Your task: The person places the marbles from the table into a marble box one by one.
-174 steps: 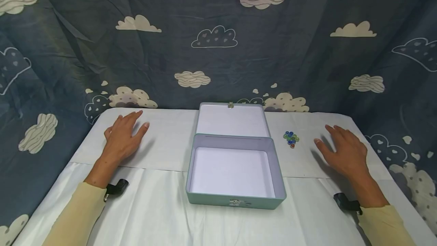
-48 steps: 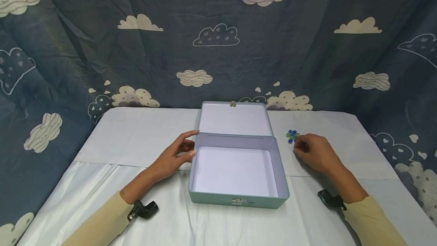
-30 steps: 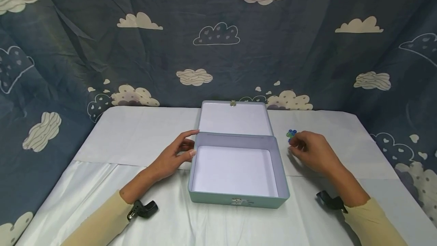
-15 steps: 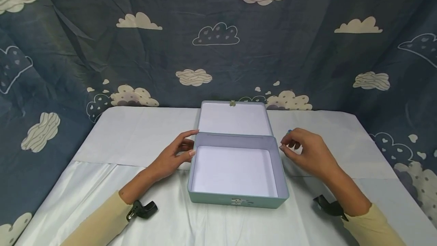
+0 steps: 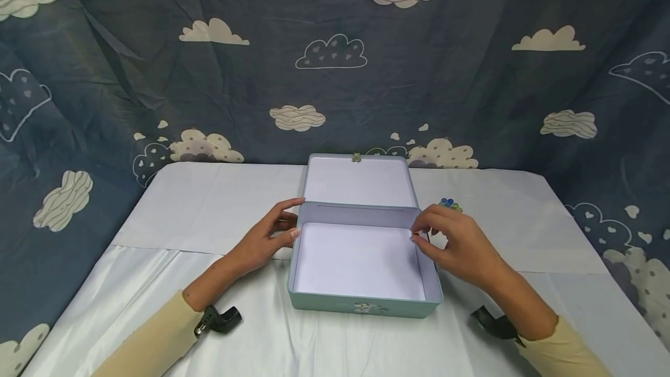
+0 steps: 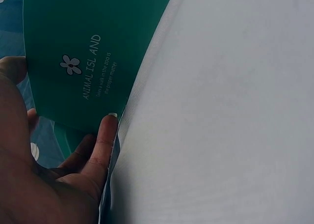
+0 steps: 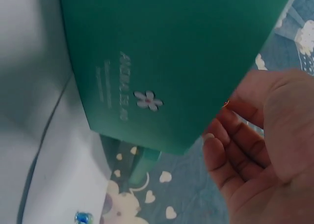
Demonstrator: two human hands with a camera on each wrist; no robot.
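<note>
A green tin box with a pale interior stands with its hinged lid laid back. My left hand rests against its left side, the thumb at the rim and a finger stretched along the printed wall. My right hand is over the right rim, thumb and forefinger pinching a small orange glass marble, mostly hidden by the fingers. Behind that hand, blue and green glass marbles lie in a cluster on the cloth, partly covered by the knuckles. The tin's floor shows bare.
White cloth covers the table, with a seam running across it. A dark curtain with cloud prints hangs behind and at both sides. The upright clasp sits on the lid's far edge.
My right hand has moved left from the marble cluster to above the tin's right rim, carrying the orange marble. My left hand came to the tin earlier and has stayed there.
</note>
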